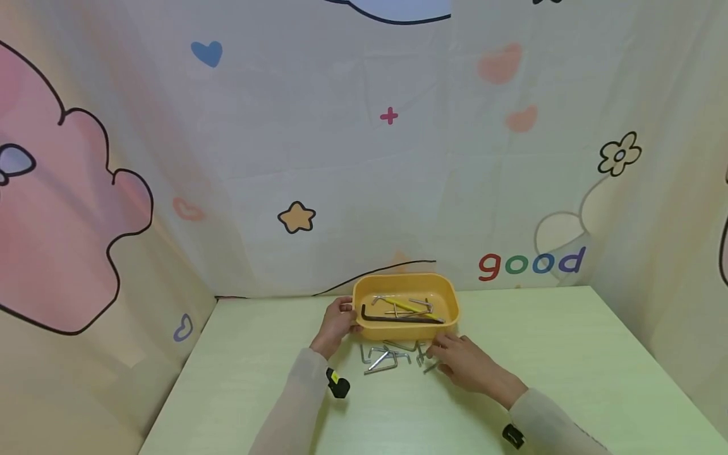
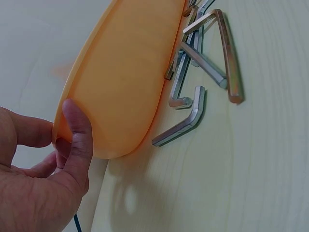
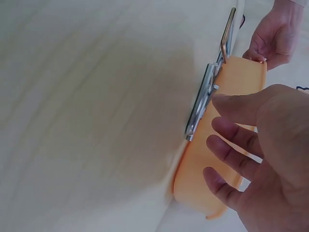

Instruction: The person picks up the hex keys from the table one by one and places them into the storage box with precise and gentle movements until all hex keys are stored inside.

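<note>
Perhaps eight hex keys (image 2: 231, 67) lie at six o'clock from one tray (image 1: 406, 332), left grip (image 1: 335, 323) pinching it, right grip (image 1: 469, 364) relaxed. Printed cloth (image 1: 341, 145) backs the pale table (image 1: 244, 360).

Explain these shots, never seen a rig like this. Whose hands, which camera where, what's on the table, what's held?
No robot: a person works bare-handed. The wide picture is from a head-worn camera looking forward and down; the close-ups are from cameras on the left and right wrists. On the table stands a yellow tray holding a long black hex key and other tools; loose metal hex keys lie in front of it. The left hand grips the tray's left end. The right hand is by the loose keys, fingers apart, and appears to hold nothing.
</note>
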{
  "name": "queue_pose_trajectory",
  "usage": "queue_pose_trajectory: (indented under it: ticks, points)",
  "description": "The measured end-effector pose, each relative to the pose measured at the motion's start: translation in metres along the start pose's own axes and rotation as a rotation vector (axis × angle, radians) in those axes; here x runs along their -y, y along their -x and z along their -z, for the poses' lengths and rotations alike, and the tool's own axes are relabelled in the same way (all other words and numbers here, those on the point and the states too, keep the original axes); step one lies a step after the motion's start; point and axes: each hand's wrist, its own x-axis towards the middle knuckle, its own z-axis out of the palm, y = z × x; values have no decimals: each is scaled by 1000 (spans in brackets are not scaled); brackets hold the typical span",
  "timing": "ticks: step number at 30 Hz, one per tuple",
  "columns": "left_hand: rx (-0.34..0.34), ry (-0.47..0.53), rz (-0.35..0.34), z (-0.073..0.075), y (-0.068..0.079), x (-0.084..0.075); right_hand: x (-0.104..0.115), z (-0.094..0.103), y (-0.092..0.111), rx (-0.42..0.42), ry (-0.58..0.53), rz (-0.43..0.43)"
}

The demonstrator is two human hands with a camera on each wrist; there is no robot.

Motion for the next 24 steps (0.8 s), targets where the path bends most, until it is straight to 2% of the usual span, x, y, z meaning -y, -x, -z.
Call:
queue_pose_trajectory:
  ticks: [8, 16, 24]
  points:
    - [0, -2, 8, 0, 0, 0, -2, -4, -1, 53, 12, -11]
    - [0, 8, 1, 0, 0, -1, -6, -10, -1, 24, 53, 40]
    - [0, 11, 7, -1, 1, -1, -7, -16, 0, 37, 28, 50]
